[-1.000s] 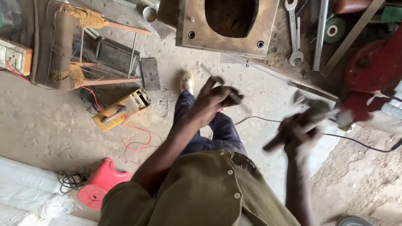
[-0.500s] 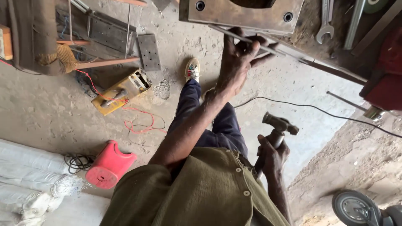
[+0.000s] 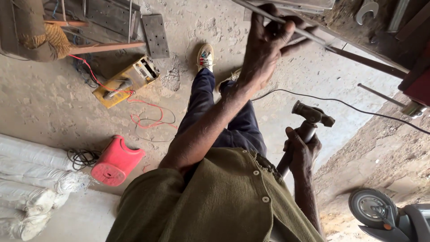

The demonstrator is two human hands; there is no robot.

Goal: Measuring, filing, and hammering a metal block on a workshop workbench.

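Observation:
My left hand [image 3: 268, 42] reaches forward and is closed around a thin metal rod [image 3: 358, 57] that runs slantwise along the edge of a rusty steel workpiece [image 3: 313, 5] at the top. My right hand [image 3: 302, 152] hangs lower at my right side and grips the handle of a dark hammer [image 3: 312, 114], head up and away from the rod. My legs in blue trousers and my pale shoes [image 3: 205, 57] stretch out on the concrete floor below the rod.
A yellow machine [image 3: 127, 79] with red wires [image 3: 148, 114] lies on the floor to the left, with a red plastic stool [image 3: 115, 161] and white sacks [image 3: 31, 175] nearer me. A black cable [image 3: 358, 110] crosses the right side. A scooter wheel [image 3: 371, 208] sits bottom right, a spanner [image 3: 366, 10] top right.
My left hand has moved forward and closed on the rod. The hammer, blurred in motion a second ago, has dropped to my right side and is held still.

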